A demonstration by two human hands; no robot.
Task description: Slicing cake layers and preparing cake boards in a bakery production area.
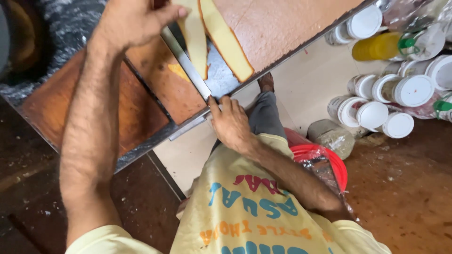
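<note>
A large brown-topped sheet cake [278, 23] lies on a metal-edged table [141, 148]. Two yellow strips [226, 42] cut from the cake lie on a bare patch of the tabletop. A long metal blade [188, 68] runs between the strips and another brown slab [165, 82]. My left hand [132, 21] curls over the blade's far end, and its thumb touches the nearer yellow strip [195, 37]. My right hand [230, 124] grips the blade's near end at the table's edge.
Several white-lidded plastic jars [400, 89] and a yellow bottle [376, 46] lie on the floor at the right. A red bucket [329, 157] lined with plastic stands by my right side, a filled plastic bag [332, 136] behind it. My foot [266, 82] shows under the table.
</note>
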